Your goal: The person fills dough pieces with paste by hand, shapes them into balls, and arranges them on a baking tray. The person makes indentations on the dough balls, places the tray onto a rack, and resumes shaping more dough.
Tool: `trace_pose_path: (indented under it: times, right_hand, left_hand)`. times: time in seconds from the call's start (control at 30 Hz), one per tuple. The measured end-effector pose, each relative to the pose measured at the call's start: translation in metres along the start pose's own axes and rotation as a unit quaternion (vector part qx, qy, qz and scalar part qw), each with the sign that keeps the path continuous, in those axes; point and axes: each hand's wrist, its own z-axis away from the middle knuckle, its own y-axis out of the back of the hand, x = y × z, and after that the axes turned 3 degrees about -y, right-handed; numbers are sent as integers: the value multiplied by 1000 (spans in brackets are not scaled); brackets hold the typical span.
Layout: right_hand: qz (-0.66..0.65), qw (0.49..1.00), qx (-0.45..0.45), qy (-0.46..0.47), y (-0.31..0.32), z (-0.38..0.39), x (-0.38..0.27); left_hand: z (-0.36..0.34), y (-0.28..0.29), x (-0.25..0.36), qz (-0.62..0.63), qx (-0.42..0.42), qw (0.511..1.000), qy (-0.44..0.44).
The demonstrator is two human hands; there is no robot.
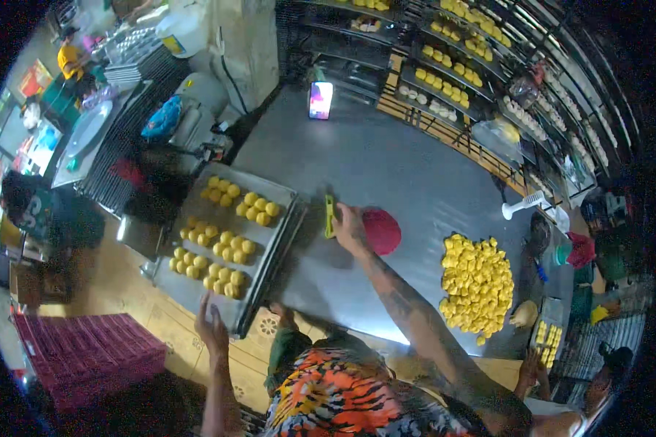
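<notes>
- The right hand [350, 227] was over the grey table [415, 167], with its fingers at a thin yellow tool [329, 216]. I cannot tell if the fingers were clamped on it.
- A round pink thing [383, 231] lay flat on the table, just beside the right hand and partly behind it.
- The left hand [213, 329] was at the near edge of the metal tray [270, 231]. Its fingers were apart and it held nothing. I cannot tell if it touched the tray.
- Yellow dough balls [233, 247] sat on the tray in six small bunches, to the left of the yellow tool.
- A big pile of yellow dough bits [477, 288] lay on the right side of the table, well apart from the tray.
- A bright phone [320, 102] stood at the far end of the table.
- Another person's hands [530, 373] were low on the right, near small yellow pieces [541, 335].
</notes>
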Motion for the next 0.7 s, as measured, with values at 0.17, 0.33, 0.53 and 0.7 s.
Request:
trace_pose_path:
  times: [0.17,0.33,0.53,0.7]
  right_hand:
    - [183,982,30,-39,-44,-40,18]
    - [60,962,-44,-262,-63,-85,7]
    - [38,997,-63,15,-104,-104,-51]
    - [124,991,-56,11,-129,-101,-51]
  left_hand:
    - [13,29,-60,62,180,973,128]
    - [11,36,-81,239,75,939,237]
    - [5,45,-95,247,21,923,294]
    - [3,40,-33,352,52,853,381]
